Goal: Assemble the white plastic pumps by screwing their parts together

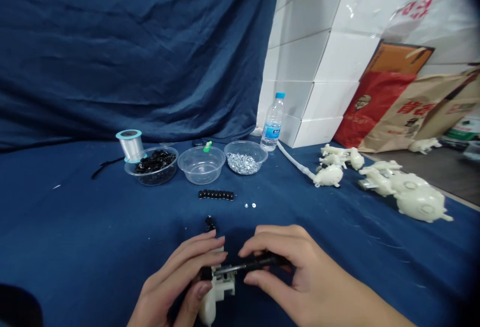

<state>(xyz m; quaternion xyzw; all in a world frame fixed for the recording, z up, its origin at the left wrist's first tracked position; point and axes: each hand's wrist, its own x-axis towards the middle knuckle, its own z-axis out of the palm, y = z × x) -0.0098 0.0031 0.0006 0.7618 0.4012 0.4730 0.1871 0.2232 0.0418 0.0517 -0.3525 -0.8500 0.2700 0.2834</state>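
My left hand [180, 279] is closed around a small white plastic part [217, 289] near the table's front edge. My right hand [296, 272] grips a black-handled screwdriver [243, 266], whose metal shaft points left into the top of the white part. A small black piece [210, 223] lies just beyond my fingers. Farther back sits a short row of black beads [216, 195], with two tiny silvery bits [250, 205] to its right.
Three clear bowls stand in a row: one with black pieces [152, 164], one bare [201, 164], one with silvery screws [245, 157]. A wire spool [130, 144], water bottle [272, 122], white tube [296, 163], white toy animals [397, 187], white boxes [318, 67] and paper bags [408, 107] surround them on blue cloth [75, 227].
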